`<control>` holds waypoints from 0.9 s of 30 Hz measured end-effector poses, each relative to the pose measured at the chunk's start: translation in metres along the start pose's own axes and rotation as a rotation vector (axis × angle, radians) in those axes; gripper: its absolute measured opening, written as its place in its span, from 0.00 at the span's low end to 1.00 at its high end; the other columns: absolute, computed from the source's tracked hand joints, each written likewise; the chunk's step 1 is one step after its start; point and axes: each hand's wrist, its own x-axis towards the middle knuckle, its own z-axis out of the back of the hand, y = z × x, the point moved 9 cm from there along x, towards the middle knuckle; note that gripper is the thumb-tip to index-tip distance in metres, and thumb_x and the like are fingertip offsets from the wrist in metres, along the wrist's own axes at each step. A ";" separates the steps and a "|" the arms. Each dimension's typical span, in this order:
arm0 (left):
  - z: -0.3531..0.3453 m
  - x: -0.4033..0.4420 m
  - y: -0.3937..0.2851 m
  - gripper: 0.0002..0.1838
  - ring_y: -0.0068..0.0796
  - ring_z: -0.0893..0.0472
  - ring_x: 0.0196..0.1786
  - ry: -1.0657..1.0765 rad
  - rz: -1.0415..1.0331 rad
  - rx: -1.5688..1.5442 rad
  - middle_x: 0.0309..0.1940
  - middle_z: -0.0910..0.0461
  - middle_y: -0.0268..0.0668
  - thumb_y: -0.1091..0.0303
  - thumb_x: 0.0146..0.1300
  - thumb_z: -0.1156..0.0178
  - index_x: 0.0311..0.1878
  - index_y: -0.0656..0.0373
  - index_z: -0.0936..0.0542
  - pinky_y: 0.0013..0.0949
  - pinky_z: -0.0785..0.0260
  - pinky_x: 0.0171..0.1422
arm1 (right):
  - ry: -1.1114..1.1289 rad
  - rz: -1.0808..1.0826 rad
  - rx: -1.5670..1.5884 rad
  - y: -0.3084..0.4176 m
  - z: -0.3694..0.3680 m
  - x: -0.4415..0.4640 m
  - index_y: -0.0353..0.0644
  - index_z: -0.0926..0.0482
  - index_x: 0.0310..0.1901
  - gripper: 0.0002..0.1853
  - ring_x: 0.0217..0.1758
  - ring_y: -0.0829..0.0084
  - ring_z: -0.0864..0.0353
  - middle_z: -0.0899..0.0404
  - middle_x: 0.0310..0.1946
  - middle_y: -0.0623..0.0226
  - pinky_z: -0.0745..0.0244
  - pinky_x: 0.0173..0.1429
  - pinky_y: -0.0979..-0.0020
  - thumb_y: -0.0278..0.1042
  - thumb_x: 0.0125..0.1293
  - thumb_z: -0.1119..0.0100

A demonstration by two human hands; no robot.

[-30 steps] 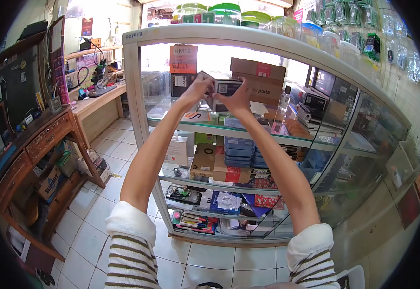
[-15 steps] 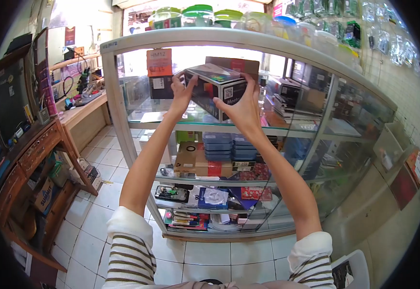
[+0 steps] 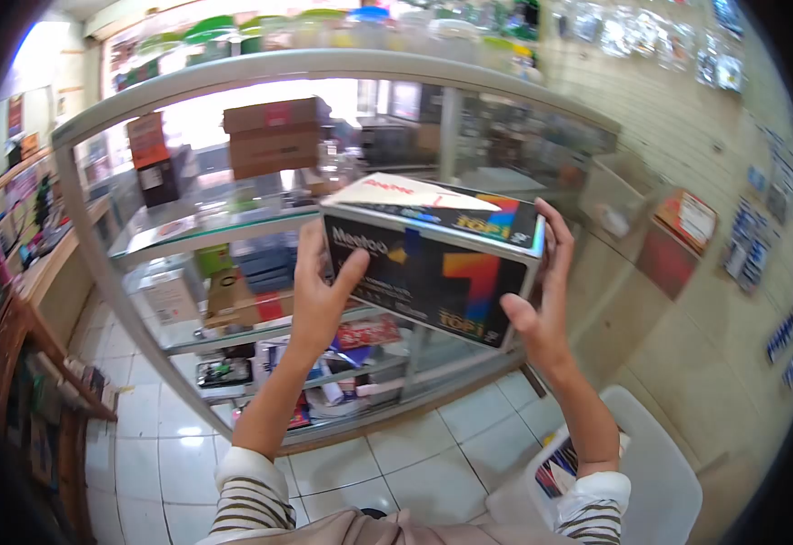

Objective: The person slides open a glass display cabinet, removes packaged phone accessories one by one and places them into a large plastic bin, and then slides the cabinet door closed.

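A black box (image 3: 433,272) with a large rainbow-coloured figure on its long side and a white patch with red writing on top is held in front of the glass cabinet. My left hand (image 3: 322,282) grips its left end, thumb on the front face. At the right end my right hand (image 3: 543,291) holds it, thumb low on the front and fingers behind the edge. The box is slightly tilted, its right end lower.
The glass cabinet (image 3: 324,65) holds a brown carton (image 3: 272,141), an orange-and-black box (image 3: 153,159) and stacked blue cases (image 3: 267,263). Lidded tubs stand on top. A white plastic chair (image 3: 655,454) is at lower right, a wooden desk (image 3: 5,336) at left.
The box has come out of the cabinet toward me and to the right, turned so its long side shows. Both hands still hold it. The view has swung right, bringing more of the white chair into sight.
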 end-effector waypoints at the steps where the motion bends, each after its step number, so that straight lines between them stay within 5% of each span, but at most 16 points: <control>1: -0.025 -0.007 0.003 0.25 0.24 0.33 0.53 0.033 -0.001 -0.126 0.51 0.36 0.35 0.65 0.57 0.40 0.55 0.65 0.35 0.27 0.41 0.57 | -0.048 0.023 -0.051 0.005 0.023 -0.009 0.43 0.56 0.65 0.51 0.60 0.63 0.41 0.44 0.56 0.54 0.45 0.63 0.64 0.48 0.42 0.37; 7: -0.191 -0.059 0.041 0.40 0.28 0.35 0.56 0.324 0.197 -0.541 0.52 0.37 0.41 0.66 0.50 0.33 0.58 0.60 0.51 0.29 0.43 0.61 | -0.200 -0.004 -0.334 0.017 0.150 -0.087 0.39 0.58 0.65 0.56 0.65 0.60 0.46 0.48 0.59 0.53 0.55 0.68 0.64 0.62 0.42 0.38; 13: -0.349 -0.148 0.070 0.43 0.33 0.37 0.59 0.495 0.407 -0.590 0.53 0.39 0.46 0.67 0.47 0.31 0.59 0.61 0.51 0.34 0.46 0.64 | -0.415 -0.303 -0.809 0.038 0.262 -0.202 0.44 0.60 0.69 0.47 0.71 0.60 0.53 0.53 0.68 0.58 0.57 0.70 0.61 0.71 0.58 0.61; 15: -0.396 -0.185 0.072 0.43 0.36 0.41 0.62 0.565 0.293 -0.539 0.57 0.42 0.49 0.67 0.47 0.31 0.59 0.62 0.50 0.36 0.51 0.67 | -0.620 -0.667 -0.769 0.025 0.299 -0.259 0.49 0.61 0.69 0.45 0.70 0.60 0.52 0.54 0.68 0.58 0.56 0.69 0.62 0.70 0.59 0.64; 18: -0.462 -0.246 0.088 0.43 0.41 0.45 0.66 0.759 0.315 -0.552 0.64 0.48 0.50 0.69 0.47 0.32 0.61 0.63 0.50 0.39 0.56 0.71 | -0.823 -0.851 -0.510 -0.006 0.347 -0.353 0.54 0.61 0.69 0.41 0.69 0.63 0.48 0.51 0.67 0.60 0.49 0.67 0.61 0.70 0.61 0.68; 19: -0.477 -0.263 0.096 0.43 0.41 0.45 0.66 0.780 0.330 -0.559 0.64 0.48 0.50 0.69 0.47 0.32 0.61 0.63 0.50 0.39 0.56 0.71 | -0.940 -0.885 -0.275 -0.019 0.355 -0.382 0.54 0.61 0.69 0.41 0.68 0.64 0.47 0.51 0.67 0.61 0.47 0.67 0.60 0.70 0.61 0.68; 24: -0.532 -0.351 0.146 0.38 0.42 0.39 0.64 1.115 0.406 -0.427 0.60 0.40 0.50 0.69 0.51 0.35 0.62 0.65 0.46 0.37 0.51 0.69 | -1.269 -0.987 -0.152 -0.077 0.395 -0.508 0.50 0.45 0.64 0.35 0.62 0.72 0.39 0.37 0.58 0.64 0.44 0.64 0.63 0.66 0.63 0.64; 27: -0.558 -0.406 0.186 0.35 0.40 0.37 0.61 1.223 0.498 -0.354 0.58 0.37 0.48 0.68 0.53 0.37 0.61 0.64 0.43 0.38 0.46 0.65 | -1.356 -0.861 -0.228 -0.124 0.412 -0.580 0.43 0.49 0.65 0.33 0.63 0.69 0.41 0.42 0.61 0.60 0.46 0.65 0.70 0.56 0.66 0.60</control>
